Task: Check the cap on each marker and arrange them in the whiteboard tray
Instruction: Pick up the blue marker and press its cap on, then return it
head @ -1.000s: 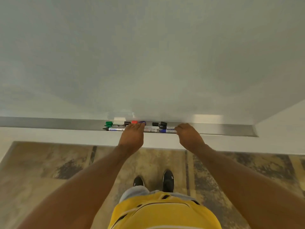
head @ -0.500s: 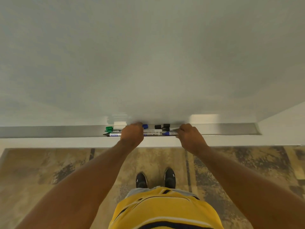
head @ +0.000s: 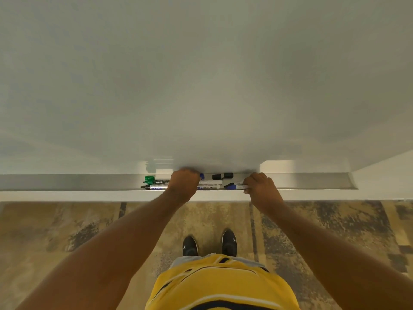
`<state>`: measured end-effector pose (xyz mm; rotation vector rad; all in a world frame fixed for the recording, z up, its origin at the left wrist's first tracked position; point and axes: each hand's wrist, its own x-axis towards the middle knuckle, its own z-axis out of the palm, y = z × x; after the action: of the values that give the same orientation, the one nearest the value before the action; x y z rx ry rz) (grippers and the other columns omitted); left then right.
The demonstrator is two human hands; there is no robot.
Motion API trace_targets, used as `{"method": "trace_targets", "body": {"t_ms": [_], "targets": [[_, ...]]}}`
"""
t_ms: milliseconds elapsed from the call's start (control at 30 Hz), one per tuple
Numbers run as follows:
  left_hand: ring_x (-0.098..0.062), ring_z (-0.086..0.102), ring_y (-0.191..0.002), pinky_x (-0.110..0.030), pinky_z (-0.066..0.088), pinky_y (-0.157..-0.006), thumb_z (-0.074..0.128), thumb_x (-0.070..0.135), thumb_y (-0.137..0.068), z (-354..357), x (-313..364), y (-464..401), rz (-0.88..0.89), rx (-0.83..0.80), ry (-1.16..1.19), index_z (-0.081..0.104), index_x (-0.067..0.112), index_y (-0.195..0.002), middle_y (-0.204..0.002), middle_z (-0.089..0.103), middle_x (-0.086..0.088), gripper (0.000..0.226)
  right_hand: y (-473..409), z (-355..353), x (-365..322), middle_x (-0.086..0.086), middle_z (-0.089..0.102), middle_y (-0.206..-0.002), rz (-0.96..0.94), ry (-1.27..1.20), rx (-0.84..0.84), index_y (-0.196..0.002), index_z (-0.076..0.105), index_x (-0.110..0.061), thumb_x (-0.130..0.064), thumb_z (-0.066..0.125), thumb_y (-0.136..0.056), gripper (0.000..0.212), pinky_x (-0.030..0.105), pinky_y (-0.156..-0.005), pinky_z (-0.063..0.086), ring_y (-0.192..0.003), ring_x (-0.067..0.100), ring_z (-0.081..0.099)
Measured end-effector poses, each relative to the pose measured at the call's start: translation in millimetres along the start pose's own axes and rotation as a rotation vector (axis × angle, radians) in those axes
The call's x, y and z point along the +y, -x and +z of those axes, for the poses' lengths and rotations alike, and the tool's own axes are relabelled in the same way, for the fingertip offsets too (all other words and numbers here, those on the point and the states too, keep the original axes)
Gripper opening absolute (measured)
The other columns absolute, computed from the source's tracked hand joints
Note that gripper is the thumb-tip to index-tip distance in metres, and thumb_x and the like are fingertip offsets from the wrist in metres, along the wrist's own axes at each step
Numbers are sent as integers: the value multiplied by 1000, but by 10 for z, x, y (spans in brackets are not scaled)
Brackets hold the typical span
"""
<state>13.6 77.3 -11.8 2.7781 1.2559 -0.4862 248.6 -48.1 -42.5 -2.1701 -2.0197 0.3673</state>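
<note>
Two hands: both reach into the whiteboard tray (head: 67, 182), which runs along the foot of the whiteboard (head: 201, 74).
Left hand (head: 184, 183): knuckles up and curled over the middle of the marker row; whether it grips anything cannot be told, since its fingers are hidden behind its own back.
Right hand (head: 259, 186): closed around the barrel of a blue-capped marker (head: 234, 187), at the front lip of the tray.
Markers: a green marker (head: 154, 182) and a black-tipped marker (head: 154, 187) lie lengthwise left of the left hand; a white-barrelled marker (head: 209, 187) lies between the hands.
Loose pieces: two black caps (head: 222, 175) sit at the back of the tray, apart from any barrel; a blue cap (head: 202, 176) peeks out beside the left hand.
Handling: the markers look light, stiff and smooth, likely to roll; a pinch at mid-barrel with the other hand pressing the cap home should serve.
Hidden: the left hand covers the middle of the row; the black-tipped marker's left end may be a bare nib or a cap, too small to tell.
Below: patterned floor (head: 67, 231), black shoes (head: 190, 246) and a yellow shirt (head: 219, 285).
</note>
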Motion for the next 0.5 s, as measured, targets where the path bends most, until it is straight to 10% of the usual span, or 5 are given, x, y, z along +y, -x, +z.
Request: {"method": "trace_targets", "body": {"t_ms": [500], "targets": [[-31,69,-65,-34,54,-57,64,11,-77,-24,30,-38,174,48,-25,66,18,-105,-75,73,-7,29,68,-89,-59,7,65,-93,82,-150,167,-95,64,-11,-9,69,-82,14,40,-74,51,-83,24,53]]}}
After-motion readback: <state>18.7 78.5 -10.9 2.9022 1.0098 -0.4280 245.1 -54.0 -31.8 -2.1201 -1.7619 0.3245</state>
